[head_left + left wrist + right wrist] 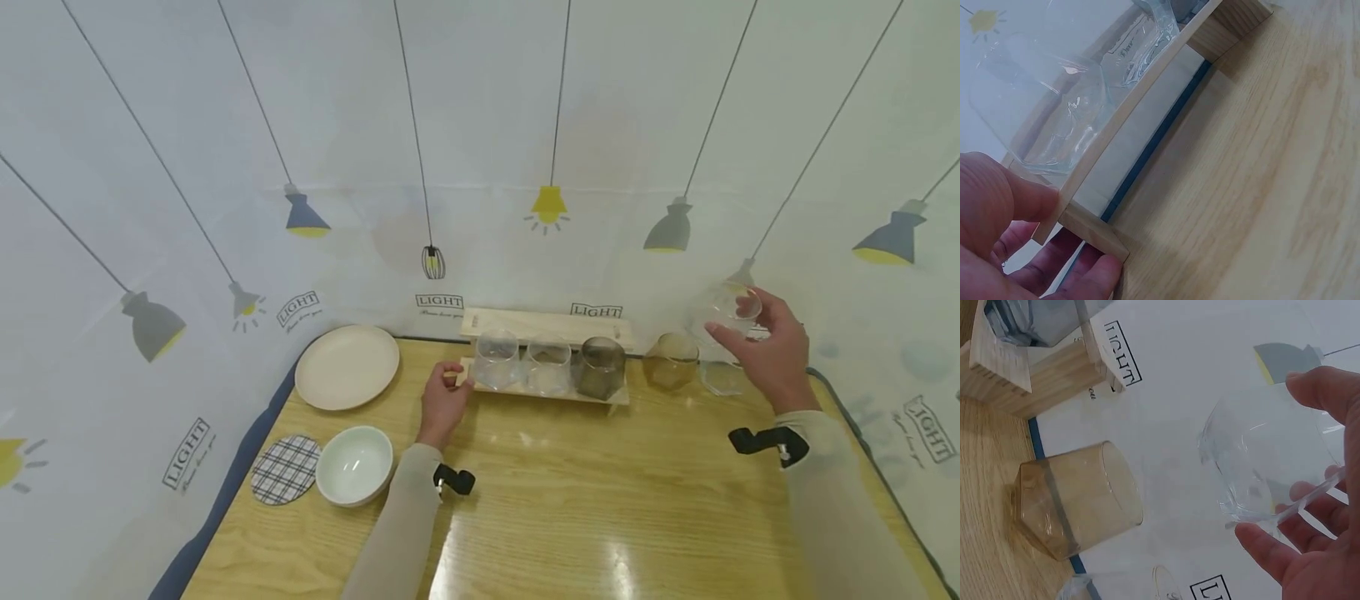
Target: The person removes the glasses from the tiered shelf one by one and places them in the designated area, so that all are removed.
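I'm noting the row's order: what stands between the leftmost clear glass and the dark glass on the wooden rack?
Another clear glass, also on the wooden rack; the head view shows this.

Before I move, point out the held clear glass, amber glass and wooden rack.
Held clear glass (1260,456): right wrist view, side wall.
Amber glass (1094,497): right wrist view, side wall.
Wooden rack (521,326): head view, upper rear board.

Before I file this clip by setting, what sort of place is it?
Probably a small dining corner, perhaps staged: a wood-grain table stands against a lamp-print wall covering, with three drinking glasses on a wooden rack.
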`<state>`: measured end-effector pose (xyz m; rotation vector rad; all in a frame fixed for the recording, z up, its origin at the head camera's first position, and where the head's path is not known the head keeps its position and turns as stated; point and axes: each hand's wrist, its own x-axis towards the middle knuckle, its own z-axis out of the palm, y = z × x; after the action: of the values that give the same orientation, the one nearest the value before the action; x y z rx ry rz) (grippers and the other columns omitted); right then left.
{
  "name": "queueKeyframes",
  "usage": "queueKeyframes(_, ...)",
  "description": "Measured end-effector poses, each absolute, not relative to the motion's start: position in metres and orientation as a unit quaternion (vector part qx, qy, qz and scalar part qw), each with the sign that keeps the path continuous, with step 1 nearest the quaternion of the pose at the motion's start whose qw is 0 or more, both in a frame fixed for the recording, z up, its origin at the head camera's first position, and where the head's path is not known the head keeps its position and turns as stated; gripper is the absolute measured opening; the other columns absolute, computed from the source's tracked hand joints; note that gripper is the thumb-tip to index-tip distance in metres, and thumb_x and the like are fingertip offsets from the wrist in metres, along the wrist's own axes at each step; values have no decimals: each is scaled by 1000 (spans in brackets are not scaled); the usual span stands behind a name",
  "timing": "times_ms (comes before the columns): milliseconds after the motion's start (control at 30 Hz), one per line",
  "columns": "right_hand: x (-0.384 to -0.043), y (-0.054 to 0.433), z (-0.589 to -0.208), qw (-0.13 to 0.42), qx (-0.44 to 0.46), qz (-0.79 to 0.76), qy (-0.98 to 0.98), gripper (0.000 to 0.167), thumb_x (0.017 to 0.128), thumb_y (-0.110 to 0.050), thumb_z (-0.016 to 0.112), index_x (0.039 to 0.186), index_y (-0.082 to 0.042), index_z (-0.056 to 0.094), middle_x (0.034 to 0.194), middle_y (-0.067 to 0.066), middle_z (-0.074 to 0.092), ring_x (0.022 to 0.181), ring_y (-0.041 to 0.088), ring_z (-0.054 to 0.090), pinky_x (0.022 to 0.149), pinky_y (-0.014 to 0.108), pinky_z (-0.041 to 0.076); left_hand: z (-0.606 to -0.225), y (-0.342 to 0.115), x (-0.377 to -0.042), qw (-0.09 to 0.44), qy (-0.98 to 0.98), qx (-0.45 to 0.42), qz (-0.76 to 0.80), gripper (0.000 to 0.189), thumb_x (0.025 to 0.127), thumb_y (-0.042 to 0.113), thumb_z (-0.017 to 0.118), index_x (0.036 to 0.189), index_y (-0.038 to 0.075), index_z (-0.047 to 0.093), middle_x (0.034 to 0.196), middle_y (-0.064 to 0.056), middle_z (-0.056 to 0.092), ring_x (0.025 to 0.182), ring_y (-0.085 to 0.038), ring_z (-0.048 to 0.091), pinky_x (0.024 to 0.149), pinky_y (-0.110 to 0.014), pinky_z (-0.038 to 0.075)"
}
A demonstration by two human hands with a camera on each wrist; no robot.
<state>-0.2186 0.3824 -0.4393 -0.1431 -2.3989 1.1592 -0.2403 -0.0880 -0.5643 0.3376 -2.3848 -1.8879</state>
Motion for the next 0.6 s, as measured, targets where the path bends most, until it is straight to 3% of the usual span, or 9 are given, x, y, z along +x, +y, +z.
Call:
queueKeyframes(133,-221,397,-446,246,-75,412,-874,74,89,-34,86,154,-19,54,124,-15,62,107,-12,47,81,6,40,-565,-89,-242,42,-781,111,-614,28,95,15,77,119,13,65,101,-9,63,92,-23,69,68,-27,50)
queueKeyframes(267,-221,411,-450,240,-107,401,-877,76,90,-38,84,156,-20,51,131,-11,63,110,-13,44,93,17,39,-564,-89,-241,41,-780,115,-613,27,95,14,77,119,13,65,101,-10,64,92,-23,68,69,-27,50)
queueKeyframes(367,-218,421,-450,224,-135,393,-882,79,90,-45,82,158,-23,49,129,-16,61,113,-11,42,100,24,38,-564,-88,-242,40,-779,117,-615,28,94,13,77,119,12,65,101,-10,63,91,-23,67,68,-27,50)
queueKeyframes(500,-214,434,-454,201,-156,392,-884,83,91,-51,80,160,-24,45,136,-13,58,130,7,50,113,34,38,-568,-89,-243,39,-775,113,-621,28,94,13,78,119,12,65,100,-9,62,90,-21,68,68,-27,51)
queueKeyframes(600,-213,443,-459,184,-167,394,-885,85,92,-53,79,163,-24,41,154,1,54,148,25,46,123,47,34,-567,-89,-243,41,-773,112,-624,28,94,13,78,119,12,65,101,-9,62,91,-21,67,68,-27,51)
